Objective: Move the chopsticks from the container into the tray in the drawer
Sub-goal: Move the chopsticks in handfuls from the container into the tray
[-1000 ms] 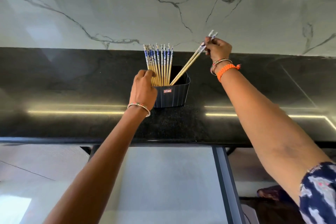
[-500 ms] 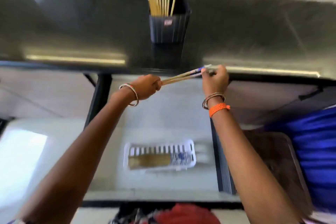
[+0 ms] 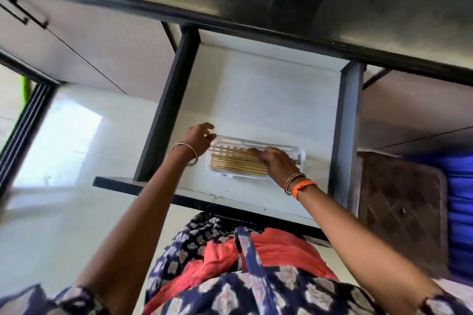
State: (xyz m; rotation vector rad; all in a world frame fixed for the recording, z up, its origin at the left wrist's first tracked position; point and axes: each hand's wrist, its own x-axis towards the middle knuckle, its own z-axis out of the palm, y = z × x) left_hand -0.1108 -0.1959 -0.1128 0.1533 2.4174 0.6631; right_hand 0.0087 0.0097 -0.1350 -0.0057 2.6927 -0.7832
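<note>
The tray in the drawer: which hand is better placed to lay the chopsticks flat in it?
The right hand, probably. It is over the tray, with its fingers on the chopsticks lying inside. The left hand is only at the tray's left end, beside the chopsticks.

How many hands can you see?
2. The left hand is at the left end of the white tray; the right hand is over the chopsticks inside it.
</note>
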